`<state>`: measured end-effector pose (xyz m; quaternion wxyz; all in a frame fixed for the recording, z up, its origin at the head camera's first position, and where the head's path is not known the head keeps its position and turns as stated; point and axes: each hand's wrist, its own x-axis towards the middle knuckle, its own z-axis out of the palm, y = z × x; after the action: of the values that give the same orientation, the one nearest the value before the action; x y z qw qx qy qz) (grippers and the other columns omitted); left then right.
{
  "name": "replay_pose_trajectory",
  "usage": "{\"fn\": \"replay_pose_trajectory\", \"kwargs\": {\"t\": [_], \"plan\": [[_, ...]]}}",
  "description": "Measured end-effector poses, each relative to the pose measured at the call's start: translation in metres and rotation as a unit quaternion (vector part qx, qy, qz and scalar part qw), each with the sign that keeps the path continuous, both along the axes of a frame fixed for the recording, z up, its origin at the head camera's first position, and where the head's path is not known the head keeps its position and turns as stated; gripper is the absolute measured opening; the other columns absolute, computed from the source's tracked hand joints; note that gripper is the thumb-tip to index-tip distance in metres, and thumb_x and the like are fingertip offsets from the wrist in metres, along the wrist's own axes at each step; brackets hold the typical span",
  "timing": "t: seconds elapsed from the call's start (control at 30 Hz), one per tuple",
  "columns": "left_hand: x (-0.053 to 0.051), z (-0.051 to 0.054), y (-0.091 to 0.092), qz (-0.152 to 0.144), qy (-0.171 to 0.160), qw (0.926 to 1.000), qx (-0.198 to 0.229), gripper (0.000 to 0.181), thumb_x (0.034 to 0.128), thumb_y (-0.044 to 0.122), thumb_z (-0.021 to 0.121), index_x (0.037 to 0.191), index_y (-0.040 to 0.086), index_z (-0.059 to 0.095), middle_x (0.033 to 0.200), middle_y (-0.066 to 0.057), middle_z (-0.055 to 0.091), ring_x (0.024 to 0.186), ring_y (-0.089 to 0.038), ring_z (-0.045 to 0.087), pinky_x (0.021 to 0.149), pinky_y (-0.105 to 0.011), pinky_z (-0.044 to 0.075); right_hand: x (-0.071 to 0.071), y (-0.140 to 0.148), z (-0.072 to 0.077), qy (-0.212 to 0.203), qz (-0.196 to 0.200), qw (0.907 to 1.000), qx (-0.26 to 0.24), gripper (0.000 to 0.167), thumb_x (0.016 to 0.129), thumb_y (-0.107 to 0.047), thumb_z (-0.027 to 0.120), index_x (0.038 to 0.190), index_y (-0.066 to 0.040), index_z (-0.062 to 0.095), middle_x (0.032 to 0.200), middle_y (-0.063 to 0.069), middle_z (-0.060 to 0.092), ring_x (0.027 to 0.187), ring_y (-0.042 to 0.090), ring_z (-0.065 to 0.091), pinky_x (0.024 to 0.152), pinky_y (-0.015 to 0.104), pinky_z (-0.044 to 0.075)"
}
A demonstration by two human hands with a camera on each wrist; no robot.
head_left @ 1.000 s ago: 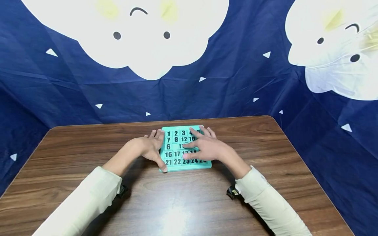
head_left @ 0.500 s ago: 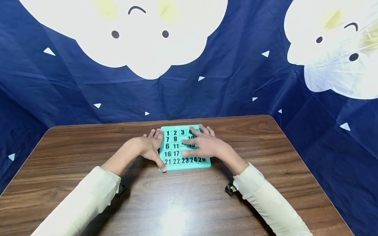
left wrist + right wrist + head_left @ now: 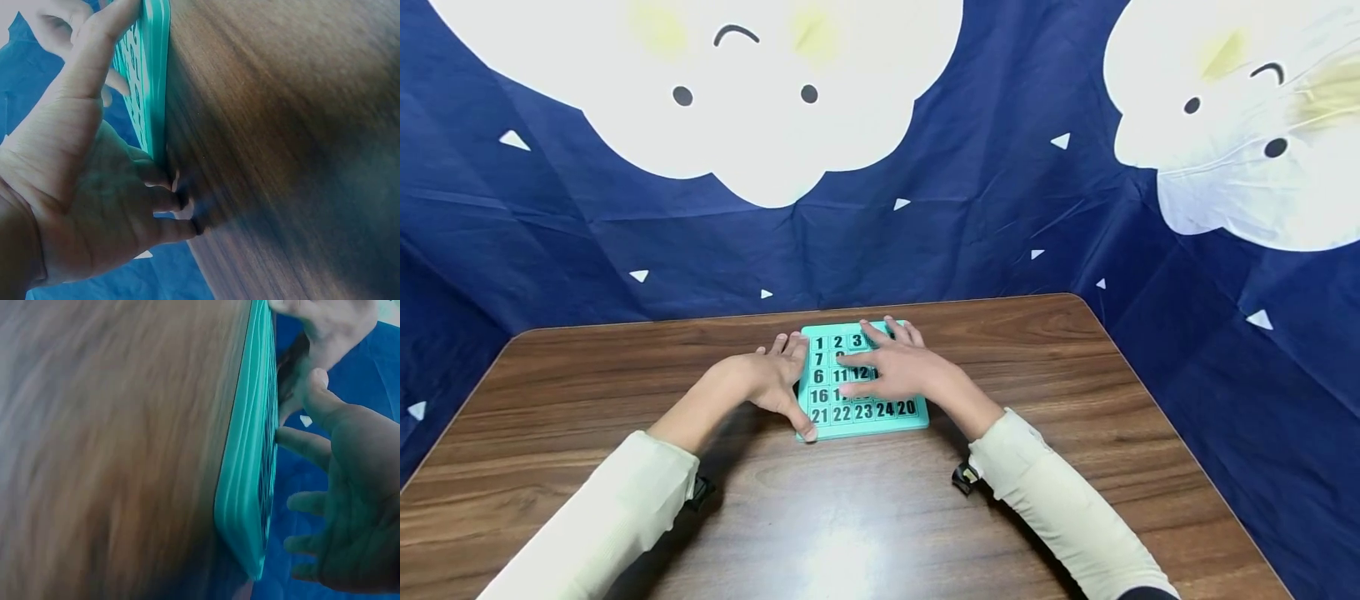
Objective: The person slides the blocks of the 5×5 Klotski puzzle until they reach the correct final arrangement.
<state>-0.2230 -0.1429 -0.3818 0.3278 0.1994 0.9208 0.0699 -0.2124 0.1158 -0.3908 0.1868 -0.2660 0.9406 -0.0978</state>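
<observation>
A turquoise sliding number puzzle (image 3: pixel 872 429) lies flat on the table, its tiles printed with black numbers. My left hand (image 3: pixel 775 379) spans its left side, thumb at the near left corner and the other fingers along the left edge. In the left wrist view those fingers (image 3: pixel 165 200) are extended past the puzzle's rim (image 3: pixel 157 87). Over the right part of the tiles spreads my right hand (image 3: pixel 898 367), hiding several numbers. Its index finger (image 3: pixel 303 444) touches the tile face in the right wrist view, while the other fingers stand off it.
The brown wooden table (image 3: pixel 1060 433) stretches around the puzzle, with its far edge just beyond. Behind it hangs a dark blue cloth (image 3: pixel 715 250) with white clouds and small triangles. A small black device (image 3: pixel 964 477) sits under the right cuff.
Tile 11 has slid left beside the 6, and tile 12 has moved down a row next to it. My right hand has shifted left across the tiles; the left hand stays at the edge.
</observation>
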Motion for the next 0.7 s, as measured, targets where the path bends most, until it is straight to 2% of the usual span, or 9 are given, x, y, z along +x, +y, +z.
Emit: {"fn": "replay_pose_trajectory", "kwargs": {"t": [0.13, 0.23, 0.37, 0.47, 0.57, 0.7], "plan": [[0.001, -0.001, 0.000, 0.001, 0.000, 1.0000, 0.003, 0.171, 0.0744, 0.074, 0.096, 0.176, -0.008, -0.015, 0.186, -0.031, -0.017, 0.175, -0.052, -0.014, 0.142, -0.071, 0.003, 0.001, 0.011, 0.003, 0.000, -0.021, 0.9996, 0.021, 0.064, 0.109, -0.077, 0.052, 0.167, -0.050, 0.053, 0.193, 0.005, 0.005, 0.178, 0.048, -0.006, 0.142, 0.070, -0.005], [0.001, -0.001, 0.000, -0.001, 0.001, 1.0000, 0.003, 0.171, 0.0741, 0.073, 0.097, 0.175, -0.009, -0.014, 0.185, -0.032, -0.018, 0.174, -0.053, -0.013, 0.142, -0.071, 0.003, 0.001, 0.014, 0.005, 0.011, -0.025, 0.9995, 0.016, 0.062, 0.109, -0.076, 0.054, 0.163, -0.047, 0.059, 0.192, 0.005, 0.006, 0.178, 0.047, -0.006, 0.142, 0.071, -0.005], [0.001, 0.001, -0.001, -0.003, 0.001, 1.0000, -0.002, 0.171, 0.0744, 0.075, 0.096, 0.176, -0.008, -0.014, 0.185, -0.032, -0.017, 0.175, -0.053, -0.013, 0.142, -0.071, 0.003, -0.001, 0.001, 0.004, 0.021, -0.005, 0.9996, -0.016, 0.064, 0.109, -0.074, 0.055, 0.164, -0.042, 0.060, 0.192, 0.006, 0.007, 0.178, 0.047, -0.004, 0.142, 0.072, -0.003], [-0.001, 0.002, -0.001, -0.006, -0.002, 1.0000, -0.007, 0.170, 0.0751, 0.078, 0.094, 0.176, -0.007, -0.014, 0.186, -0.031, -0.018, 0.175, -0.052, -0.014, 0.142, -0.072, 0.003, -0.003, -0.014, 0.000, 0.012, 0.018, 0.9995, -0.022, 0.068, 0.110, -0.076, 0.053, 0.170, -0.045, 0.051, 0.193, 0.007, 0.005, 0.178, 0.048, -0.003, 0.142, 0.073, 0.000], [-0.002, 0.001, -0.001, -0.008, -0.005, 0.9999, -0.010, 0.170, 0.0757, 0.080, 0.092, 0.176, -0.006, -0.015, 0.186, -0.030, -0.018, 0.175, -0.052, -0.014, 0.141, -0.072, 0.003, -0.005, -0.023, -0.002, 0.001, 0.032, 0.9994, -0.010, 0.070, 0.109, -0.078, 0.051, 0.172, -0.049, 0.045, 0.193, 0.007, 0.002, 0.178, 0.048, -0.004, 0.142, 0.072, 0.000], [-0.002, -0.001, 0.000, -0.008, -0.002, 0.9999, -0.008, 0.170, 0.0756, 0.079, 0.093, 0.176, -0.007, -0.015, 0.186, -0.030, -0.018, 0.175, -0.051, -0.014, 0.142, -0.071, 0.003, -0.007, -0.020, 0.001, 0.006, 0.023, 0.9994, 0.024, 0.067, 0.108, -0.079, 0.051, 0.169, -0.051, 0.048, 0.193, 0.006, 0.003, 0.178, 0.048, -0.005, 0.142, 0.072, -0.002]]}}
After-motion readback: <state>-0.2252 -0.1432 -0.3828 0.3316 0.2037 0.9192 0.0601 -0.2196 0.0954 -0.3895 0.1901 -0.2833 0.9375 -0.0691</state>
